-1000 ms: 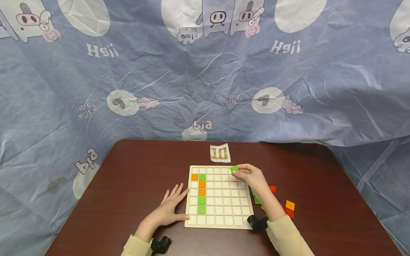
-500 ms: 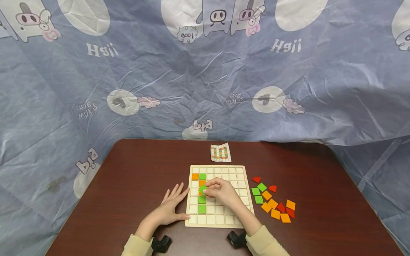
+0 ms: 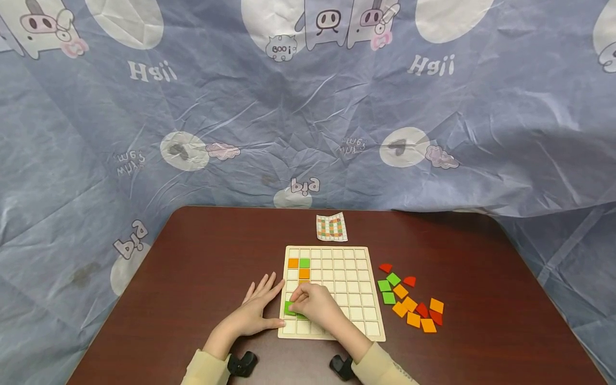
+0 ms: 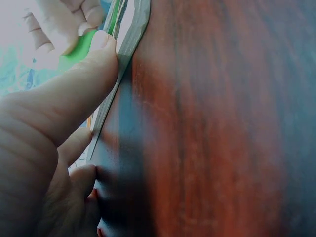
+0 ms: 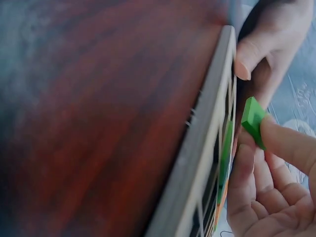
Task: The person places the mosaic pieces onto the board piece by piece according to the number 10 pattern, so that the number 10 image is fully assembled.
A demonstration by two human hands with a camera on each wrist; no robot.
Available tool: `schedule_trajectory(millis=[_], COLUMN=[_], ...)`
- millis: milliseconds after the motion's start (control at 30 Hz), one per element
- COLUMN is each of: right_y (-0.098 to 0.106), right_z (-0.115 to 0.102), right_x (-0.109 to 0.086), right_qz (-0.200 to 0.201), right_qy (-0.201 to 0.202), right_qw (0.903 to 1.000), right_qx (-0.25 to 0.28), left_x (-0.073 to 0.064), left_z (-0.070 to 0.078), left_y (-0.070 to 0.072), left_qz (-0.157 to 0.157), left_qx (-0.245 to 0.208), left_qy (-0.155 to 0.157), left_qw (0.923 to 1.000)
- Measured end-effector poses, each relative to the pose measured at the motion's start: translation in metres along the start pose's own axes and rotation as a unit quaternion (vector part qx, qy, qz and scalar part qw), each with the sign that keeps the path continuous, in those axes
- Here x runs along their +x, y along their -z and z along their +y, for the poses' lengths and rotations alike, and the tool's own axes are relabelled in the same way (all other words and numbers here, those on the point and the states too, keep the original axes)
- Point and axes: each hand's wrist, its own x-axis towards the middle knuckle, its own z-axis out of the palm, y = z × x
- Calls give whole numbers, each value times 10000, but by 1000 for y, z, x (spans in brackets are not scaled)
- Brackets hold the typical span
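A pale wooden grid board (image 3: 354,298) lies on the dark red-brown table. My right hand (image 3: 315,306) pinches a green square tile (image 5: 252,118) between thumb and fingertips, close over the board's left column near the bottom. My left hand (image 3: 255,313) lies with fingers spread along the board's left edge, its thumb and fingertips touching the rim. In the grid sit an orange tile (image 3: 293,263) at the upper left, a green tile (image 3: 305,263) beside it, and an orange tile (image 3: 304,274) below that one. My right hand partly hides the tiles lower in that column.
Right of the board lie loose tiles: several orange squares (image 3: 413,320), green squares (image 3: 389,298) and red rounded-edge pieces (image 3: 409,281). Behind the board is a small paper card (image 3: 331,227) with a coloured grid pattern. A blue printed cloth (image 3: 260,107) hangs behind the table (image 3: 216,240).
My right hand has carried the green tile from the board's upper right corner, across the middle, to the lower left column. My left hand has stayed at the left edge.
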Motion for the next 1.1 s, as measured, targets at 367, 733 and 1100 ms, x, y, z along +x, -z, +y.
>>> schedule_trajectory(millis=[367, 733, 1100], right_y=[-6, -8, 29], right_z=[-4, -4, 3], right_x=[0, -1, 0], right_qz=[260, 271, 347], right_qy=[591, 538, -146], right_qw=[9940, 9927, 9987], right_qx=[-879, -1044, 351], left_x=[2, 2, 0], left_z=[-2, -2, -3], left_y=[-1, -1, -3], left_qz=[11, 59, 48], left_qx=[46, 28, 64], left_qy=[-53, -59, 7], left_qw=[10000, 10000, 10000])
